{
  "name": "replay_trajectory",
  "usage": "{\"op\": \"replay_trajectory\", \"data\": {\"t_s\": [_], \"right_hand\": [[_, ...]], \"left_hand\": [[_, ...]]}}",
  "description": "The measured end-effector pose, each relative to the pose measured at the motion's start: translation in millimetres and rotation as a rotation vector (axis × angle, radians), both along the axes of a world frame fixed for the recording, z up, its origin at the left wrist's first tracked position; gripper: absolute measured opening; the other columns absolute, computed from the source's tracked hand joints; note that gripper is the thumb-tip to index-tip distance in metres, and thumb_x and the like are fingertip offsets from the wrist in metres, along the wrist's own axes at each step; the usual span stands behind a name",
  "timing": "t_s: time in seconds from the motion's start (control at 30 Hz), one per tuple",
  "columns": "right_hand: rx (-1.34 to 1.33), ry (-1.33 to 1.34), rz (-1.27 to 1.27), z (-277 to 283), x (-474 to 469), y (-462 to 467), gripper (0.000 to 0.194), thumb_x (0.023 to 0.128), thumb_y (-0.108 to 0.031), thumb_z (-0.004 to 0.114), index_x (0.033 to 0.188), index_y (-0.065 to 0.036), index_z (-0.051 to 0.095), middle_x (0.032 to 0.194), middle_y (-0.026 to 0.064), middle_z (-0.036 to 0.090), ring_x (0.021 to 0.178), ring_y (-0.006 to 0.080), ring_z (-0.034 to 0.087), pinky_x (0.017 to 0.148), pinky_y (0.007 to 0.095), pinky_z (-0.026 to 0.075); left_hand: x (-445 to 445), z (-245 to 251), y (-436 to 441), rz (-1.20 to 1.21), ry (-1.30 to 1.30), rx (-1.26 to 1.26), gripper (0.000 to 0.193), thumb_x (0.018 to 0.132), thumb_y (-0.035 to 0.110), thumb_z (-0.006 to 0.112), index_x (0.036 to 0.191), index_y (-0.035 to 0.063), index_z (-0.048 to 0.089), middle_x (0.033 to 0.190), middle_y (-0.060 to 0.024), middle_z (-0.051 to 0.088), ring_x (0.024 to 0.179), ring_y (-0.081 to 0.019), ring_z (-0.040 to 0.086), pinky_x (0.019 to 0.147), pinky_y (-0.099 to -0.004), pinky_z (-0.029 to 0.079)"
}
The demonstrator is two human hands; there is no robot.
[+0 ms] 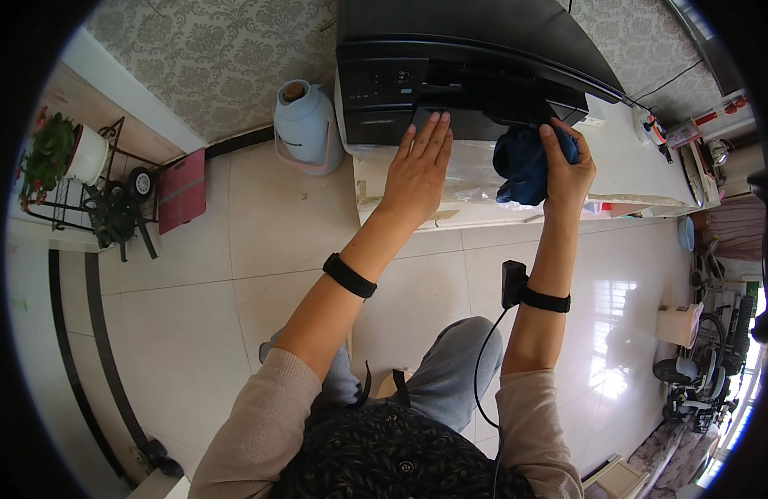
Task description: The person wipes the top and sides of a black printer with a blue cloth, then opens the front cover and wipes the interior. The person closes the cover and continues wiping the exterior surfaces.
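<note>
A black printer [380, 75] with a control panel stands on a white cabinet [646, 168], and clear plastic sheeting [468, 168] lies under its front edge. My left hand [421, 168] rests flat, its fingertips on the printer's lower front; it holds nothing visible. My right hand [568, 159] grips a bunched dark blue cloth [524, 165] at the right part of the printer's front, near the output opening. Part of the cloth is hidden by my fingers. Both wrists wear black straps, and a small black device with a cable sits at the right one.
A light blue vacuum flask [304, 128] stands on the floor left of the cabinet. Farther left are a pink scale [183, 192] and a metal plant rack [62, 203]. Cables and small items lie at the cabinet's right end. A bicycle [711, 337] is at the far right.
</note>
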State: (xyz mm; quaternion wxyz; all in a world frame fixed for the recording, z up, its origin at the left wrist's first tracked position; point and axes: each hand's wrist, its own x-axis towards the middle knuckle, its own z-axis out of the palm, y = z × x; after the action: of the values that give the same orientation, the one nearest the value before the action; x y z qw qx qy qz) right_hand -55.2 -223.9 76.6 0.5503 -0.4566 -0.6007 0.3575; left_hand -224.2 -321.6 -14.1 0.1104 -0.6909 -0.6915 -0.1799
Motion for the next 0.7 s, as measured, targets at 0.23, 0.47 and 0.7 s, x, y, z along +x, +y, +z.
{"op": "replay_trajectory", "data": {"t_s": [0.23, 0.47, 0.7], "right_hand": [[0.045, -0.044, 0.014, 17, -2, 13, 0.025, 0.079, -0.019, 0.081, 0.096, -0.003, 0.073, 0.083, 0.0039, 0.068, 0.076, 0.01, 0.059, 0.073, 0.0214, 0.048], [0.027, -0.126, 0.003, 25, -2, 15, 0.026, 0.078, -0.022, 0.081, 0.097, -0.005, 0.074, 0.082, 0.0058, 0.068, 0.077, 0.0121, 0.06, 0.074, 0.0228, 0.049], [0.046, -0.17, 0.002, 10, 3, 6, 0.027, 0.079, -0.023, 0.08, 0.098, -0.005, 0.074, 0.081, 0.006, 0.068, 0.077, 0.0131, 0.061, 0.074, 0.024, 0.049]], "left_hand": [[0, 1, 0, -0.009, -0.017, 0.014, 0.071, 0.084, 0.017, 0.067, 0.143, -0.0037, 0.035, 0.158, -0.016, 0.02, 0.148, -0.0266, 0.015, 0.12, -0.0411, 0.016], [3, -1, 0, -0.051, -0.157, 0.104, 0.05, 0.09, 0.003, 0.048, 0.139, -0.0048, 0.042, 0.156, -0.0173, 0.026, 0.147, -0.026, 0.021, 0.119, -0.0428, 0.018], [2, -1, 1, -0.041, -0.114, 0.086, 0.051, 0.09, 0.006, 0.049, 0.14, -0.0048, 0.041, 0.156, -0.0171, 0.025, 0.147, -0.0262, 0.02, 0.119, -0.0427, 0.017]]}}
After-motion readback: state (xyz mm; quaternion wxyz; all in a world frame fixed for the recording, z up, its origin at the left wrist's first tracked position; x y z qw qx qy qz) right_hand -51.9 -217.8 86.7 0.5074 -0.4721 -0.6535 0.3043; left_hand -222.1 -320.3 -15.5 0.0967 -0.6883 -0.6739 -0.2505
